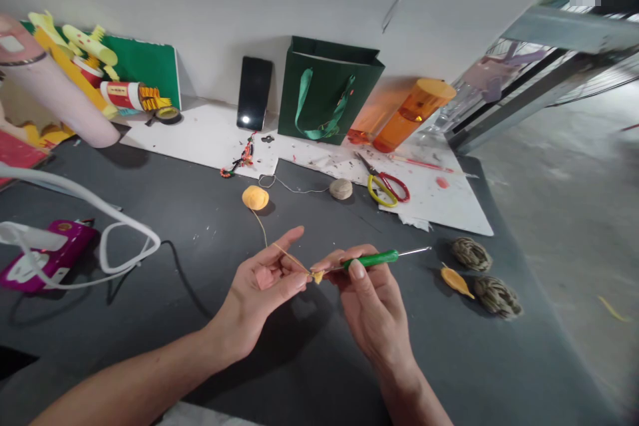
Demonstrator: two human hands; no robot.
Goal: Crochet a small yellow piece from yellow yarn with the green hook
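Note:
Between finger and thumb, my left hand pinches a small yellow crochet piece. Yellow yarn runs over its raised index finger back to a yellow yarn ball on the table. My right hand is closed round the green handle of a crochet hook. One metal end of the hook points right, away from the work; the other end reaches toward the yellow piece. Right of my hands lie a finished-looking yellow leaf shape and two grey-green yarn bundles.
Scissors with red and yellow handles lie on a white board. Behind stand a dark green paper bag, a phone and an orange bottle. At left are a purple power strip, white cable and pink flask.

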